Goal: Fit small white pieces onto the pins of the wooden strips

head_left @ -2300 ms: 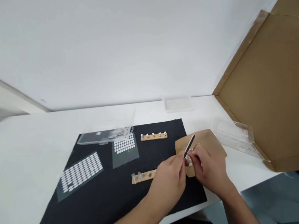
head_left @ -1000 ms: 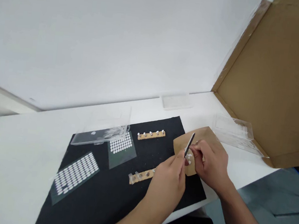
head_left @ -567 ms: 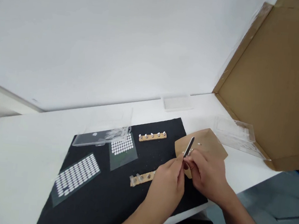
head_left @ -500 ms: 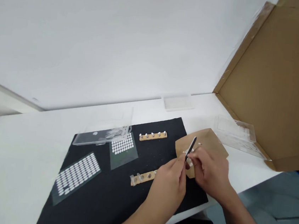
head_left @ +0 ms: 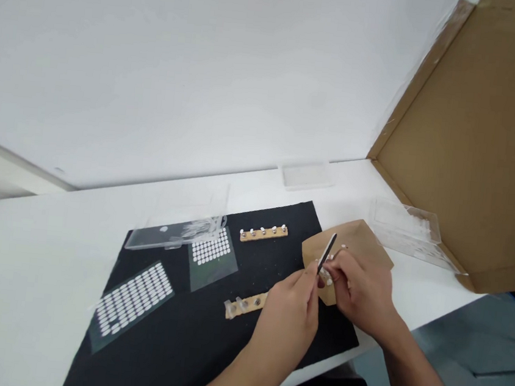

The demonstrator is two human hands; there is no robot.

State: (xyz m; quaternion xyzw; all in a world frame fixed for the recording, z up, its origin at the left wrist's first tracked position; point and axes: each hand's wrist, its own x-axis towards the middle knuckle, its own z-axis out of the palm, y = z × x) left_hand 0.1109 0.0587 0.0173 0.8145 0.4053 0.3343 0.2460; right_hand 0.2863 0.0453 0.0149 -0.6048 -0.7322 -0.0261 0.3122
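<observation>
My left hand [head_left: 291, 307] is closed in a pinch around the lower end of a slim black nail file [head_left: 327, 251] with a pale edge, which points up and away. Close beside it, my right hand [head_left: 362, 293] has its fingers pinched together; what they hold is too small and covered to make out. Under both hands lies a sheet of brown paper [head_left: 361, 237] with small whitish pieces on it. Left of my left hand, a wooden strip [head_left: 250, 303] carries clear nail tips on round holders, its right end hidden by that hand.
A second wooden strip [head_left: 264, 235] with white-topped holders lies on the black mat [head_left: 192, 333]. Two sheets of white oval dots [head_left: 133, 300] and a clear case [head_left: 174, 233] of nail tips are at left. Another clear box [head_left: 403, 230] stands by the cardboard [head_left: 483, 149].
The nail file has shifted slightly left and turned so its edge shows more. My left hand has moved a little left; the right hand stays close by, still pinched.
</observation>
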